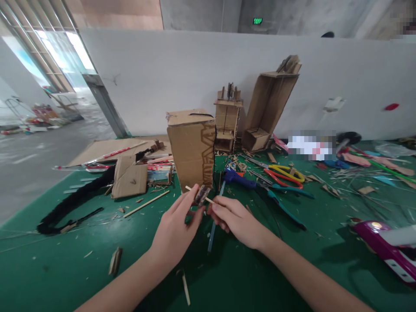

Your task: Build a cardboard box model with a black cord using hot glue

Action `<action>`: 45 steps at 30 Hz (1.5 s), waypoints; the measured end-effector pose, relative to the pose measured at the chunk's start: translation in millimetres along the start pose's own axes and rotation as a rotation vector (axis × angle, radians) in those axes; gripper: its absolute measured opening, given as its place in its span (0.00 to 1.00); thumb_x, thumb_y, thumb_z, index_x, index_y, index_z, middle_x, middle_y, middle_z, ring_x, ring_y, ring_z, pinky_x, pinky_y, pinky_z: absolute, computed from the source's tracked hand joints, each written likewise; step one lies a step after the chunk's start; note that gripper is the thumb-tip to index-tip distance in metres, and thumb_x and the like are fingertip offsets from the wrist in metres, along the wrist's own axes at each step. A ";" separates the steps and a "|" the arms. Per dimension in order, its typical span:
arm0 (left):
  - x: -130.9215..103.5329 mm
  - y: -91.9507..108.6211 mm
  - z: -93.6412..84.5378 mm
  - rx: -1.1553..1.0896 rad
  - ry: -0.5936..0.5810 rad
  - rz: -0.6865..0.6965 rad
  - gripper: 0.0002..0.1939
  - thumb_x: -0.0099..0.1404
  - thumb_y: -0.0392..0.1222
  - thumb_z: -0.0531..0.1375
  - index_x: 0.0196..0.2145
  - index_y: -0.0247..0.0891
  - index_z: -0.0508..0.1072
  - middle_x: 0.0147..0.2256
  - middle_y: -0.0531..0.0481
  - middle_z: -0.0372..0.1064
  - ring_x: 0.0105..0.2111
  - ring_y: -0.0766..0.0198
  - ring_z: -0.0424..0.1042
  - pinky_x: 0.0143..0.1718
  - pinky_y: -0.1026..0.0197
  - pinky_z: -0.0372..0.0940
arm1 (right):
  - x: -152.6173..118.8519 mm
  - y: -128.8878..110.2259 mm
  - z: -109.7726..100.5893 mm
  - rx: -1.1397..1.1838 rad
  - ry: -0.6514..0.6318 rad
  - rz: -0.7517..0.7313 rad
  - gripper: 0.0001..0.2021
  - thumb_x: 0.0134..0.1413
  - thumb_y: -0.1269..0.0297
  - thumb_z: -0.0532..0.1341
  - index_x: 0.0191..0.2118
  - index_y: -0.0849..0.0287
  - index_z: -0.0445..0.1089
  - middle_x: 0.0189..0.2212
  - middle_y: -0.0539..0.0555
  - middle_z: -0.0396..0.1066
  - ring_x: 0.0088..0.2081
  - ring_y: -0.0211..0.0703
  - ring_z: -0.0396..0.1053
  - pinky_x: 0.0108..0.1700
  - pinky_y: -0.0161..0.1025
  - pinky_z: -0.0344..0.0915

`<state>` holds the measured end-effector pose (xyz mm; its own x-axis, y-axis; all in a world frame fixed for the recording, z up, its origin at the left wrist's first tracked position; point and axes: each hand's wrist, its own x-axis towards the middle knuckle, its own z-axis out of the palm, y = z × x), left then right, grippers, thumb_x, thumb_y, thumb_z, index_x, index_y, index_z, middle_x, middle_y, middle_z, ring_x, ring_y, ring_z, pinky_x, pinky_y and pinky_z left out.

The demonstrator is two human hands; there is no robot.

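My left hand (177, 225) is closed on a small dark brown piece of layered cardboard (202, 196), held between thumb and fingers. A thin wooden stick (209, 200) passes through or along this piece; I cannot tell which. The stick's right end is pinched by my right hand (235, 219). Just behind both hands stands a tall cardboard box (191, 151) with a printed pattern on its right side. A blue glue gun (238, 178) lies beyond my right hand, with a translucent glue stick (212, 236) reaching below the hands.
Scissors with yellow handles (289, 172) and teal-handled pliers (282, 206) lie to the right. Two cardboard structures, one smaller (228, 117) and one taller (271, 104), stand by the white wall. A black fuzzy strip (78, 195) and cardboard square (129, 177) are at left; a purple device (383, 245) at right.
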<state>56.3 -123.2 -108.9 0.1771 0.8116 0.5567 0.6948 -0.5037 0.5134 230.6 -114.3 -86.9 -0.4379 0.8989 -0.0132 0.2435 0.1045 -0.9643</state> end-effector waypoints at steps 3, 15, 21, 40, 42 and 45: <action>-0.2 2.0 -1.7 -0.049 -0.013 -0.012 0.28 0.63 0.40 0.56 0.60 0.41 0.56 0.49 0.45 0.68 0.42 0.61 0.73 0.38 0.61 0.72 | -2.0 -1.7 -2.7 -0.206 0.143 -0.111 0.14 0.63 0.60 0.46 0.29 0.57 0.61 0.22 0.46 0.59 0.23 0.33 0.57 0.25 0.33 0.53; 7.8 0.2 -6.5 -0.217 -0.070 -0.017 0.21 0.63 0.39 0.55 0.54 0.38 0.65 0.50 0.45 0.69 0.49 0.58 0.70 0.50 0.55 0.66 | 1.3 6.6 0.8 -0.500 0.236 -0.275 0.09 0.60 0.69 0.48 0.31 0.57 0.63 0.24 0.48 0.64 0.26 0.35 0.61 0.28 0.34 0.54; 5.5 2.3 -6.9 -0.293 -0.140 -0.115 0.20 0.62 0.41 0.55 0.52 0.35 0.67 0.46 0.44 0.72 0.43 0.58 0.73 0.44 0.57 0.70 | 0.3 2.5 4.1 -0.510 0.213 -0.303 0.08 0.61 0.66 0.48 0.35 0.57 0.63 0.27 0.50 0.65 0.27 0.37 0.62 0.30 0.35 0.56; 15.2 -2.3 -17.6 -0.429 -0.286 -0.220 0.09 0.63 0.42 0.53 0.34 0.38 0.73 0.25 0.51 0.73 0.25 0.65 0.73 0.29 0.63 0.70 | 0.9 3.3 -1.5 -0.154 0.207 -0.236 0.04 0.58 0.65 0.54 0.35 0.56 0.64 0.25 0.47 0.67 0.25 0.35 0.69 0.29 0.35 0.66; 15.1 -1.3 -18.7 -0.411 -0.297 -0.196 0.10 0.64 0.41 0.52 0.33 0.38 0.73 0.27 0.50 0.73 0.26 0.65 0.73 0.29 0.64 0.69 | 0.7 4.7 -1.5 -0.145 0.196 -0.246 0.04 0.58 0.66 0.54 0.36 0.56 0.64 0.24 0.47 0.68 0.25 0.35 0.70 0.30 0.35 0.66; 15.4 -0.2 -20.5 -0.403 -0.326 -0.169 0.11 0.65 0.40 0.51 0.33 0.38 0.73 0.28 0.50 0.72 0.26 0.66 0.72 0.29 0.65 0.68 | -0.2 5.5 -1.1 -0.166 0.197 -0.266 0.05 0.58 0.67 0.53 0.37 0.57 0.65 0.25 0.47 0.69 0.26 0.35 0.70 0.30 0.34 0.65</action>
<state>44.6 -116.6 -86.9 0.3374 0.9087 0.2459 0.4216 -0.3794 0.8236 233.0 -113.4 -91.9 -0.3339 0.8940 0.2988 0.2879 0.3986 -0.8708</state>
